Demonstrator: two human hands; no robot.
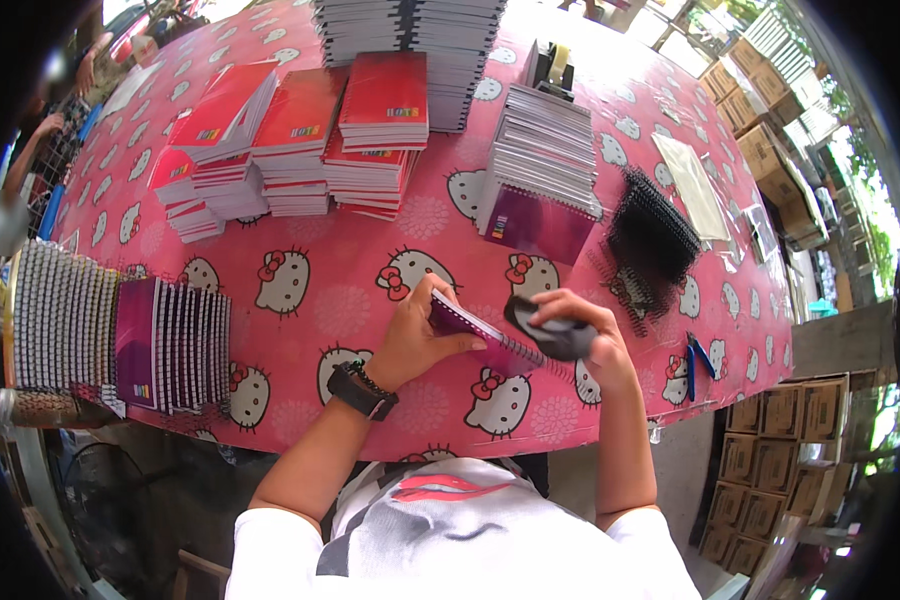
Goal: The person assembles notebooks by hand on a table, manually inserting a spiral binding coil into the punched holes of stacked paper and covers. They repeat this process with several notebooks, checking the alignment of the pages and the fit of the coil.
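Observation:
My left hand (419,338) is closed around a small purple notebook (452,320), thumb on the cover and fingers behind the page edge. A thin dark spiral coil (526,351) runs along the notebook's punched edge, its loose end sticking out to the right. In my right hand (598,330) is a dark, rounded tool (551,331) with a grey face, slightly blurred, close above the coil. Whether the tool touches the coil I cannot tell. Blue-handled pliers (699,366) lie on the table right of that hand.
A heap of black spiral coils (655,238) lies right of an upright row of purple notebooks (543,222). Stacks of red notebooks (300,115) stand at the far left, spiral-bound notebooks (135,340) at the near left. Behind are a tape dispenser (553,72) and tall white stacks (450,70).

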